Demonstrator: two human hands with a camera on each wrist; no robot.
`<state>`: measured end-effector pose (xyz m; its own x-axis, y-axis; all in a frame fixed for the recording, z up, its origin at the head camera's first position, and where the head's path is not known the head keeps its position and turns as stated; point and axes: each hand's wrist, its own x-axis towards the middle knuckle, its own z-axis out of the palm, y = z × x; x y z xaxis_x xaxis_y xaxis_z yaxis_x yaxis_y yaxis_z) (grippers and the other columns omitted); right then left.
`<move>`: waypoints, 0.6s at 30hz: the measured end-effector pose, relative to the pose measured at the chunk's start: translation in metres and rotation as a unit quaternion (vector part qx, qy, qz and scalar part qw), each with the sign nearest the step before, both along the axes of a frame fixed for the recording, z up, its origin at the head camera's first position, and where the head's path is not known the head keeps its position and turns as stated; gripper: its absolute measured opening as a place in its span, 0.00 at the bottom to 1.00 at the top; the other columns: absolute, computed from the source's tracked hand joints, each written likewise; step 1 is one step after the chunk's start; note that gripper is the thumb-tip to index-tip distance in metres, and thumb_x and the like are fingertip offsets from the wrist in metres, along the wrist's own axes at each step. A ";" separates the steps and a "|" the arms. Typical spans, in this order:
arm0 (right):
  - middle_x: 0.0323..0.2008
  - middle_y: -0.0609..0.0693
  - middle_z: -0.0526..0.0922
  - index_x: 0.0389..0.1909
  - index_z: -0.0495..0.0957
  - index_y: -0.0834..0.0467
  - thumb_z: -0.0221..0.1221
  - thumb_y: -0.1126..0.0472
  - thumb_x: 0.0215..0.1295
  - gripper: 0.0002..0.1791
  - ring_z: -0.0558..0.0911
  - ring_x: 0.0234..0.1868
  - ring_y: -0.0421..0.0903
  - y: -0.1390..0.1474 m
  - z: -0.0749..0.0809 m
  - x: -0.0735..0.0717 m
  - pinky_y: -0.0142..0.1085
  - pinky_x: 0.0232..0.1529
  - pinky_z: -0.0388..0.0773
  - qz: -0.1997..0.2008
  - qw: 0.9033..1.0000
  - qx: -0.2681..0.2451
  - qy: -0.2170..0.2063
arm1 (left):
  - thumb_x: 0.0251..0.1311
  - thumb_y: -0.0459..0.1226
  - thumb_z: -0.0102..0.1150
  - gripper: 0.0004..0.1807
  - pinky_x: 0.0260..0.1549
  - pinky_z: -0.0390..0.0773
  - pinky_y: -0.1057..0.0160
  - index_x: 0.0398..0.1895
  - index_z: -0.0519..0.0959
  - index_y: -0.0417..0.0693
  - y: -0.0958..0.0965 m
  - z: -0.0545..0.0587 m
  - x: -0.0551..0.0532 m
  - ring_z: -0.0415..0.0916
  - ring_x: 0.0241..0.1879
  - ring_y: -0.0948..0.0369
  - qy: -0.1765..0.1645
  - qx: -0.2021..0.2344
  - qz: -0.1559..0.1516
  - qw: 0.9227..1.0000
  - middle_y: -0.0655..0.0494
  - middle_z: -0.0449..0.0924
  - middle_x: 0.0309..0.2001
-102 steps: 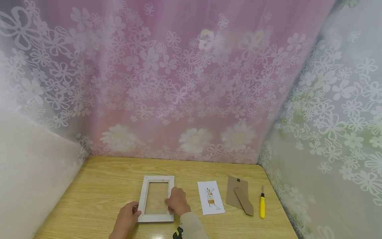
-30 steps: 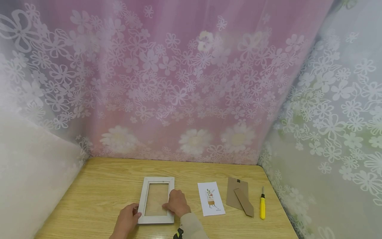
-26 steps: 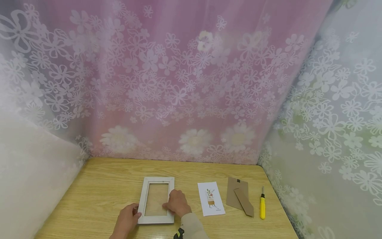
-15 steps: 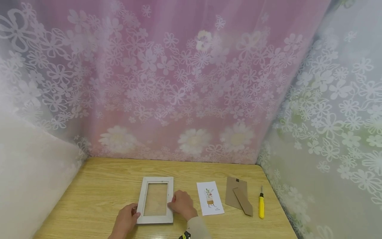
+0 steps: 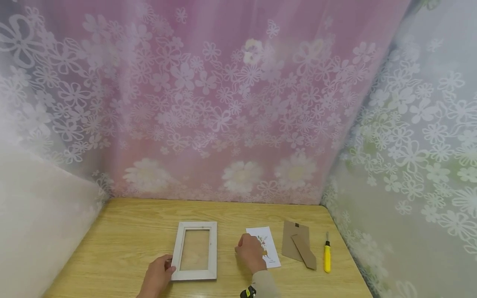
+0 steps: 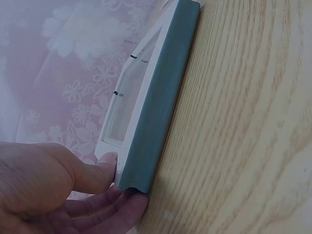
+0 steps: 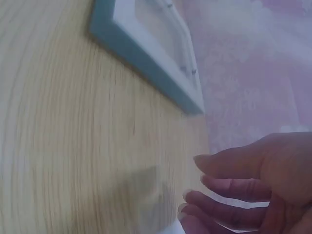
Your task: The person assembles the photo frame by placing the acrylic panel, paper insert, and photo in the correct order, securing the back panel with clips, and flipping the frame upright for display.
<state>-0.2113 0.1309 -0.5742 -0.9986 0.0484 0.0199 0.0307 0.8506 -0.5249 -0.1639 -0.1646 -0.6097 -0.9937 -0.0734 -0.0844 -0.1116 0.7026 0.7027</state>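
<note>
A white picture frame (image 5: pixel 213 252) with blue-green outer sides lies back-up on the table, clear pane in its opening. My left hand (image 5: pixel 158 273) pinches its near left corner; in the left wrist view the thumb presses the white back and the fingers (image 6: pixel 117 214) reach under the edge. My right hand (image 5: pixel 250 251) is away from the frame, over the left part of a white card (image 5: pixel 273 258) printed with a plant in a pot. In the right wrist view its fingers (image 7: pixel 229 207) are loosely bent with nothing between them, and a white corner of the card (image 7: pixel 173 228) shows below.
Right of the card lies a brown backing board (image 5: pixel 288 244) with its stand leg (image 5: pixel 304 252) angled across it. A yellow-handled screwdriver (image 5: pixel 327 258) lies near the right edge of the wooden table (image 5: pixel 123 231). Floral curtains (image 5: pixel 231 103) enclose the back and sides.
My right hand has left the frame's right side and moved right to the card. Earlier its fingertips were at the frame's inner edge. The left hand stays on the frame's corner.
</note>
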 end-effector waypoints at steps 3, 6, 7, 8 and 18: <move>0.25 0.53 0.80 0.26 0.76 0.59 0.67 0.68 0.54 0.07 0.78 0.25 0.51 0.011 -0.004 -0.001 0.47 0.24 0.74 -0.019 0.999 0.030 0.011 | 0.58 0.27 0.68 0.19 0.30 0.75 0.61 0.53 0.81 0.29 0.001 0.001 0.001 0.75 0.31 0.59 0.004 0.002 -0.004 1.000 0.50 0.82 0.32; 0.24 0.55 0.80 0.24 0.75 0.60 0.65 0.72 0.53 0.08 0.80 0.24 0.54 0.018 -0.008 -0.002 0.49 0.22 0.75 -0.034 0.997 0.065 0.028 | 0.58 0.27 0.68 0.19 0.30 0.74 0.61 0.53 0.81 0.29 0.002 0.002 0.002 0.75 0.31 0.59 0.004 0.004 0.000 1.000 0.51 0.82 0.32; 0.23 0.56 0.80 0.24 0.75 0.61 0.64 0.73 0.54 0.08 0.80 0.24 0.55 0.020 -0.009 -0.001 0.50 0.22 0.75 -0.040 0.996 0.073 0.030 | 0.58 0.27 0.68 0.19 0.30 0.74 0.62 0.53 0.81 0.29 0.002 0.003 0.002 0.75 0.31 0.60 0.004 0.004 0.002 1.000 0.51 0.82 0.32; 0.23 0.57 0.80 0.23 0.75 0.61 0.64 0.74 0.55 0.08 0.81 0.24 0.56 0.021 -0.011 -0.001 0.50 0.21 0.76 -0.044 0.995 0.081 0.032 | 0.58 0.27 0.68 0.19 0.30 0.74 0.62 0.53 0.81 0.29 0.002 0.004 0.002 0.75 0.31 0.60 0.005 0.003 0.001 1.000 0.51 0.82 0.32; 0.22 0.63 0.81 0.20 0.75 0.63 0.64 0.75 0.54 0.10 0.83 0.25 0.63 0.022 -0.018 0.004 0.55 0.21 0.79 -0.044 0.990 0.129 0.049 | 0.58 0.27 0.68 0.18 0.30 0.74 0.61 0.52 0.81 0.29 0.003 0.005 0.001 0.75 0.31 0.59 -0.001 0.006 0.000 1.000 0.51 0.82 0.32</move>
